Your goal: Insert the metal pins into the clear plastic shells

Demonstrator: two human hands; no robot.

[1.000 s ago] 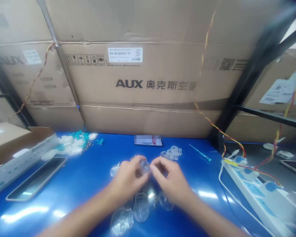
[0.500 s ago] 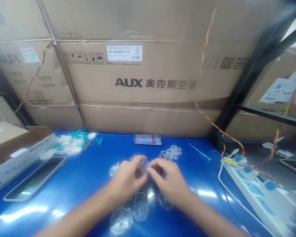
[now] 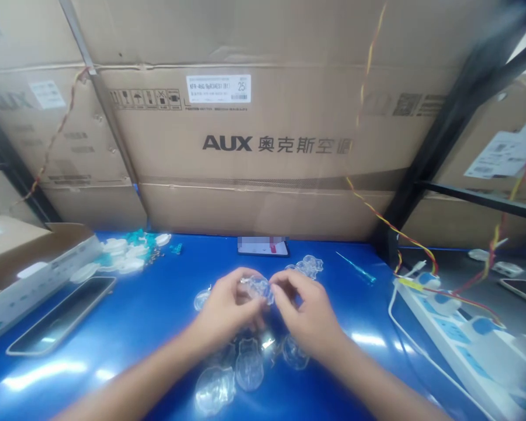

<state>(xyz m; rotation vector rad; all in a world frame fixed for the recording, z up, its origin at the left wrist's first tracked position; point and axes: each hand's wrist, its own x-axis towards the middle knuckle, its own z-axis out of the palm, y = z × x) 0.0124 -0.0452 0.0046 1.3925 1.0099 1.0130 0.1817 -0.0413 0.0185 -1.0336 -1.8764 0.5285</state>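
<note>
A round clear plastic piece (image 3: 258,286) is held above the blue table between the thumb and fingers of my left hand (image 3: 225,307). My right hand (image 3: 309,307) pinches at the right edge of that same piece; whether something small sits between its fingertips I cannot make out. Below the hands lie several similar clear pieces, among them a rounded one with a notched top (image 3: 249,368) and a wider one (image 3: 214,390). One more clear piece (image 3: 296,352) rests partly under my right wrist, and another (image 3: 201,299) is beside my left hand.
More clear pieces (image 3: 309,267) lie behind my right hand, near a thin screwdriver (image 3: 357,269). A phone (image 3: 263,247) stands at the back. To the left are white and teal parts (image 3: 129,251), another phone (image 3: 63,316) and an open carton (image 3: 39,263). A power strip (image 3: 456,333) with cables occupies the right.
The clear piece has turned in my left hand and shows more of its face. My right fingertips have shifted slightly right and up along its edge. The camera view has moved a little.
</note>
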